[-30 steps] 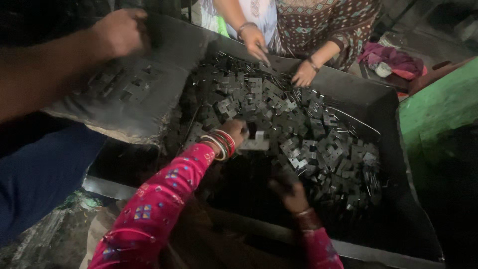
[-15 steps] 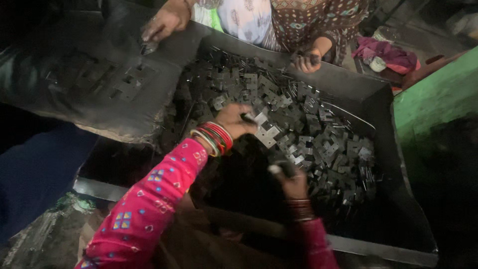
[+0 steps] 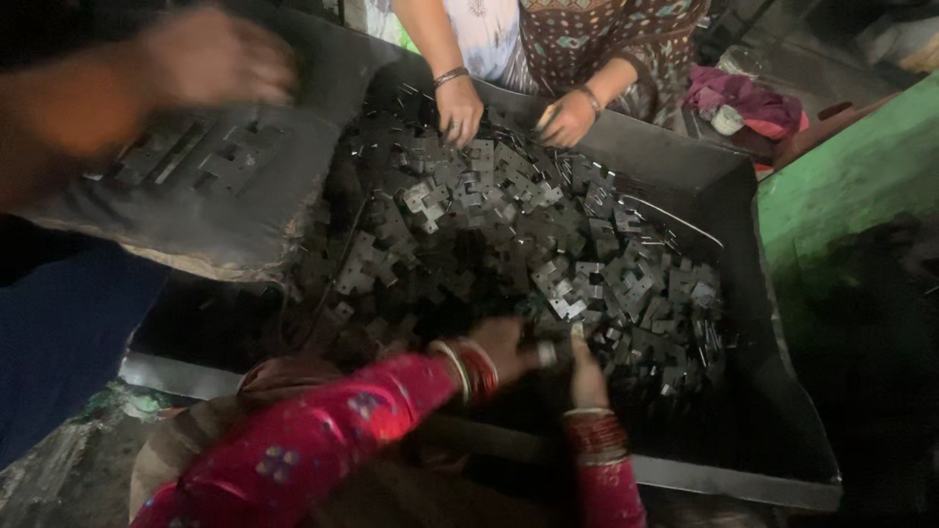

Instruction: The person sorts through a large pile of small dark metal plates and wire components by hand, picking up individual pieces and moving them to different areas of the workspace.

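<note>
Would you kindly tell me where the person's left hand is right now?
In the head view, the left hand is low and centre, at the near edge of the metal pieces in the tray, beside the right hand.

A loose heap of small, flat, grey notched metal pieces (image 3: 528, 235) fills the dark tray (image 3: 782, 411), overlapping every way.

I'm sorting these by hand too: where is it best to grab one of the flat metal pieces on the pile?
Probably by an outer edge, coming from above. The metal pieces lie flat and overlapping in the tray, so only top ones with a raised edge give the fingers purchase. The left hand and right hand work at the pile's near edge, where pieces lie looser.
</note>
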